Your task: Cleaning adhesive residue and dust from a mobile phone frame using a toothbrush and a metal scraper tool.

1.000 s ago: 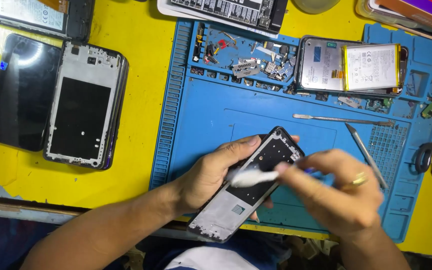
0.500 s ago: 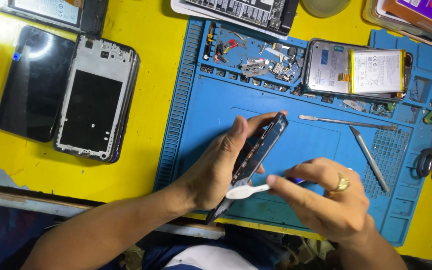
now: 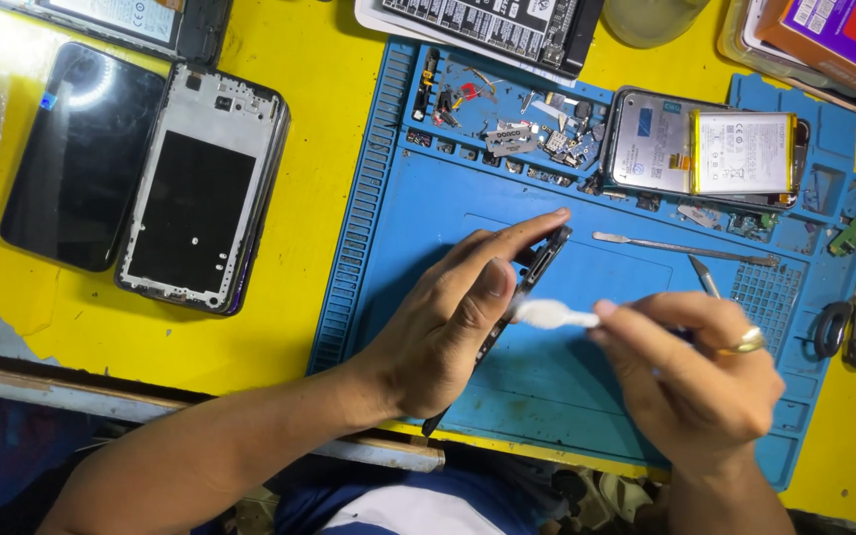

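— Surface?
— Yellow tabletop (image 3: 329, 129); blue repair mat (image 3: 547, 386) fills centre and right of the frame.
— Hands?
— Left hand (image 3: 448, 327), centre frame, fingers clamped on a phone frame (image 3: 532, 277) tilted on edge above the mat. Right hand (image 3: 695, 381), lower right, fingers pinched together on a white swab (image 3: 552, 315) touching the frame's edge.
— Around them?
— Opened phone (image 3: 200, 188) and dark screen panel (image 3: 76, 159) upper left; scissors (image 3: 844, 317) at right edge.
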